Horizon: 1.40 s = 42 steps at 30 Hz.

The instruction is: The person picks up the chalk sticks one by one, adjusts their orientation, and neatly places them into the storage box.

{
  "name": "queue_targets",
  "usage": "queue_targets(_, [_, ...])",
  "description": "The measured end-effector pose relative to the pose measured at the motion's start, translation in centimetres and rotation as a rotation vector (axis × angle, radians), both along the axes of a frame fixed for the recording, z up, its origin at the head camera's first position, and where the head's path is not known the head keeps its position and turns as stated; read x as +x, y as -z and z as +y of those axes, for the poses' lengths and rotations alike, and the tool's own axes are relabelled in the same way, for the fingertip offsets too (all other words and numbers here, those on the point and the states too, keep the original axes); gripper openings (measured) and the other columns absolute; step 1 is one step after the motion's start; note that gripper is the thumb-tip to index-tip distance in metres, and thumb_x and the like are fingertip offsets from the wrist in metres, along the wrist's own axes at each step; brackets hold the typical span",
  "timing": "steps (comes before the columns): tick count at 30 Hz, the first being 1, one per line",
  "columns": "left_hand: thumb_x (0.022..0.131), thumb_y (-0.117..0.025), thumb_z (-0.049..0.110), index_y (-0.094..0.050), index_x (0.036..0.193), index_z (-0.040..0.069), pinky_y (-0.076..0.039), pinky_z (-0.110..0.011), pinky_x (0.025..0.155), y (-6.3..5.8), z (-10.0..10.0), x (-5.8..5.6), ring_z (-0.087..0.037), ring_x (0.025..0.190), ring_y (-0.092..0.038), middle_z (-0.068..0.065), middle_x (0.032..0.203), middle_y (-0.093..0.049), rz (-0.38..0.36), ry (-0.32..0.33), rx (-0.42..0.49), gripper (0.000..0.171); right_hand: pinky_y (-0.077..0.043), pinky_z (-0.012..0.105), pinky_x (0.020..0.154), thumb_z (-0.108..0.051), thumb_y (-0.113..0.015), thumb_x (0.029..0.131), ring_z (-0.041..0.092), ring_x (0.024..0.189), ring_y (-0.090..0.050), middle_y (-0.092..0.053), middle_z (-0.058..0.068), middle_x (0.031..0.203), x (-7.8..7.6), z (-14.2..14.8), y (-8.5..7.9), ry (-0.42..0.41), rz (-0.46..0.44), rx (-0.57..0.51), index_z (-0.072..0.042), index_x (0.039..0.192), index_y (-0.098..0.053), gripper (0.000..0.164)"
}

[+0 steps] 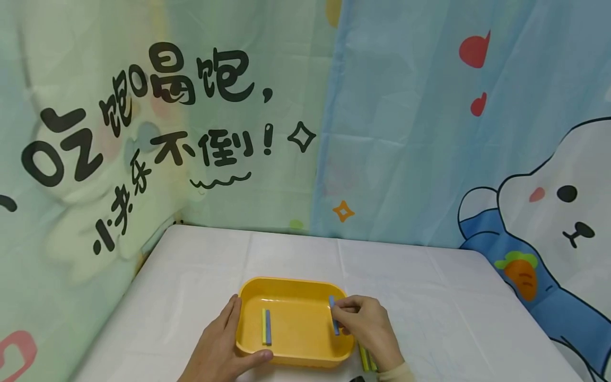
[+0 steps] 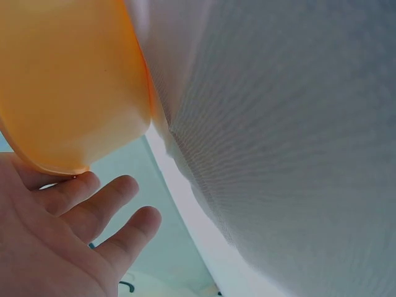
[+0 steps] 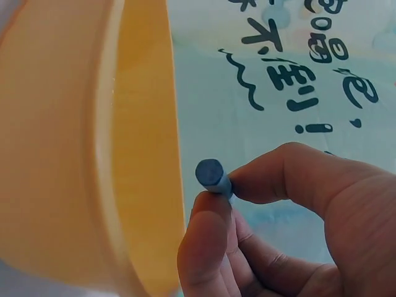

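Note:
A yellow tray [image 1: 300, 354] with raised sides stands on the table. Against its left side and front-left corner rests my left hand [image 1: 221, 339], thumb along the front rim; in the left wrist view its fingers [image 2: 102, 207] are fairly straight and spread. Over the tray's right rim, my right hand [image 1: 367, 323] pinches a slim blue stick [image 1: 334, 315] between thumb and fingers. Its blunt, faceted end [image 3: 211, 172] shows in the right wrist view. Inside the tray at left, a yellow-green stick [image 1: 264, 327] and another blue stick [image 1: 268, 328] lie side by side.
Yellow-green sticks [image 1: 366, 359] lie right of the tray, partly hidden by the right wrist. A small dark object [image 1: 357, 379] shows at the bottom edge. White cloth covers the table [image 1: 215, 265]; printed curtains [image 1: 406, 132] stand behind and at the left.

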<state>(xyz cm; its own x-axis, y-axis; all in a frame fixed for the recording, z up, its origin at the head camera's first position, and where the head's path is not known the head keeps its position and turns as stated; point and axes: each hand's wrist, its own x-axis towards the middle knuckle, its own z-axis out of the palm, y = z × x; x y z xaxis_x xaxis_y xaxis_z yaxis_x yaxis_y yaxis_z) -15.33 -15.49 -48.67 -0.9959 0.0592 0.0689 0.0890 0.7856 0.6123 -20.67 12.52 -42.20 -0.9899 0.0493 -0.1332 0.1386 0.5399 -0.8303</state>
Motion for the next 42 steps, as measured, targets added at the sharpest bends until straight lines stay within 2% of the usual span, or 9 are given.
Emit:
queue_targets(12, [0.076,-0.064,0.082,-0.016,0.160,-0.001,-0.034,-0.055,0.116,-0.2,0.1,-0.1,-0.039,0.145,-0.035,-0.021,0.165,-0.021,-0.044,-0.004,0.025,0.128,-0.059,0.032,0.059,-0.016,-0.075,0.084,0.017,0.060,-0.066,-0.071,0.002,0.081,0.1,-2.1,1.4,-0.059,0.041,-0.013,0.002,0.099,-0.075,0.023])
queue_targets(19, [0.076,-0.064,0.083,-0.017,0.160,-0.002,-0.035,-0.054,0.115,-0.2,0.1,-0.1,-0.039,0.144,-0.037,-0.022,0.165,-0.022,-0.039,-0.004,0.022,0.128,-0.059,0.032,0.060,-0.017,-0.074,0.084,0.016,0.061,-0.067,-0.072,0.003,0.083,0.2,-3.0,1.8,-0.077,0.042,-0.027,0.002,0.101,-0.074,0.025])
queue_targets(29, [0.077,-0.063,0.082,-0.017,0.160,-0.002,-0.035,-0.055,0.115,-0.1,0.0,-0.1,-0.039,0.144,-0.037,-0.021,0.165,-0.022,-0.034,-0.004,0.019,0.126,-0.055,0.028,0.055,-0.018,-0.074,0.083,0.012,0.058,-0.063,-0.069,0.001,0.075,0.4,-5.6,2.1,-0.080,0.076,0.004,0.000,0.096,-0.076,0.022])
queue_targets(36, [0.078,-0.064,0.081,-0.017,0.160,-0.001,-0.035,-0.054,0.116,0.0,0.0,-0.1,-0.039,0.144,-0.037,-0.020,0.165,-0.022,-0.035,-0.004,0.025,0.126,-0.056,0.028,0.055,-0.017,-0.075,0.083,0.011,0.058,-0.062,-0.069,0.001,0.075,0.3,-6.9,2.2,-0.055,0.045,0.014,-0.001,0.095,-0.076,0.020])
queue_targets(42, [0.078,-0.064,0.081,-0.017,0.160,-0.001,-0.035,-0.054,0.116,-0.1,0.0,-0.1,-0.038,0.144,-0.037,-0.020,0.165,-0.021,-0.037,-0.002,0.029,0.125,-0.057,0.028,0.057,-0.016,-0.075,0.083,0.012,0.061,-0.063,-0.069,0.001,0.076,0.3,-7.4,2.6,-0.079,0.032,-0.024,-0.001,0.096,-0.075,0.019])
